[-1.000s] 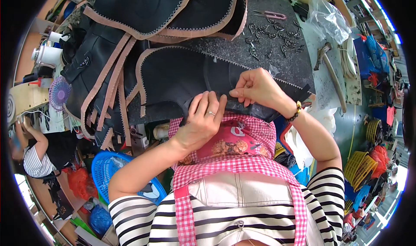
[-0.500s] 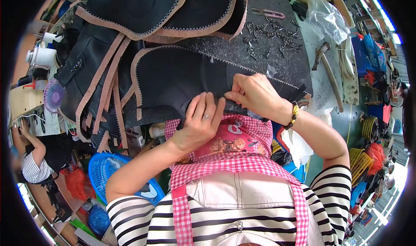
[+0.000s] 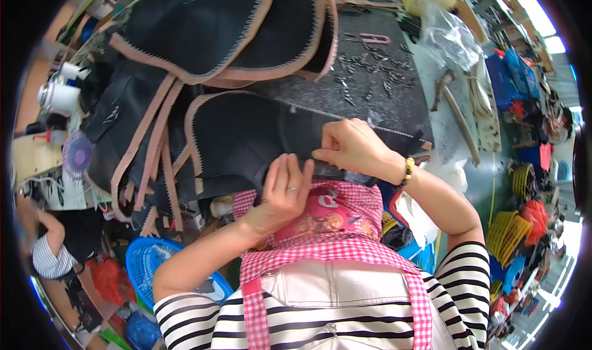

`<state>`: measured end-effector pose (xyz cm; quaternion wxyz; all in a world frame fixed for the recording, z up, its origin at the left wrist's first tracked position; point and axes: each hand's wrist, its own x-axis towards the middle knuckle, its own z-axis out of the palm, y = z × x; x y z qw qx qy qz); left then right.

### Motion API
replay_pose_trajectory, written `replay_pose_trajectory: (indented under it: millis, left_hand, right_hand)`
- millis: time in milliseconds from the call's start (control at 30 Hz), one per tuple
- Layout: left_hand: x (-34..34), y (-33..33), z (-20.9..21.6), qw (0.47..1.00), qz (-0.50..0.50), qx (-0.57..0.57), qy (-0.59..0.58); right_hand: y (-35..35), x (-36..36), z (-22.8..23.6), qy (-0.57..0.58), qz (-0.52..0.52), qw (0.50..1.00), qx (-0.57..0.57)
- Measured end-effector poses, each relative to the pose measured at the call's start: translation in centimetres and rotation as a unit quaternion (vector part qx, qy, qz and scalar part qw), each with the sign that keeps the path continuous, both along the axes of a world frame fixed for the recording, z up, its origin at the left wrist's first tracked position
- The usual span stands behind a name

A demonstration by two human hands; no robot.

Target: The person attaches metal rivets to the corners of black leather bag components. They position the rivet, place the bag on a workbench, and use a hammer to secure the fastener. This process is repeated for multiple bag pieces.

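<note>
A black leather boot-upper piece point(image 3: 246, 131) lies across the near part of the table, with a light zigzag-cut edge along its far and left sides. My left hand point(image 3: 282, 193), a ring on one finger, rests on the near edge of that piece with its fingers stretched out. To its right, my right hand point(image 3: 357, 146) is closed, thumb and forefinger pinched at the leather close to the left fingertips. Whatever sits between those fingers is too small to make out.
More black pieces with tan borders point(image 3: 259, 60) are heaped at the back left. Beyond my right hand lie many small dark metal parts point(image 3: 388, 73), pink-handled thread snips point(image 3: 375, 39) and a hammer point(image 3: 457, 116). A blue basket point(image 3: 139, 264) stands low left; another person point(image 3: 52, 251) sits far left.
The whole view has shifted, so the table appears lower in the picture. Both hands stay at nearly the same spot on the leather, the right still pinching.
</note>
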<state>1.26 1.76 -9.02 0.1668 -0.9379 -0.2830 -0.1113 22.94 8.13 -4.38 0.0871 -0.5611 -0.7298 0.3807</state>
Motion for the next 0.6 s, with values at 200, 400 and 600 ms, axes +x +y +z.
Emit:
replay_pose_trajectory:
  millis: [200,400,600]
  left_hand:
    - [-0.2,-0.1,-0.3,1.000,0.001,0.010,-0.021]
    - [-0.3,0.3,-0.2,0.999,-0.013,0.020,-0.022]
    - [-0.3,0.6,-0.3,0.999,-0.021,0.007,-0.026]
  right_hand:
    - [0.8,-1.4,-0.5,0.077,-0.026,0.996,-0.047]
    - [1.3,-1.9,-0.2,0.058,-0.041,0.994,-0.081]
    - [1.2,-2.1,-0.3,0.048,-0.059,0.993,-0.088]
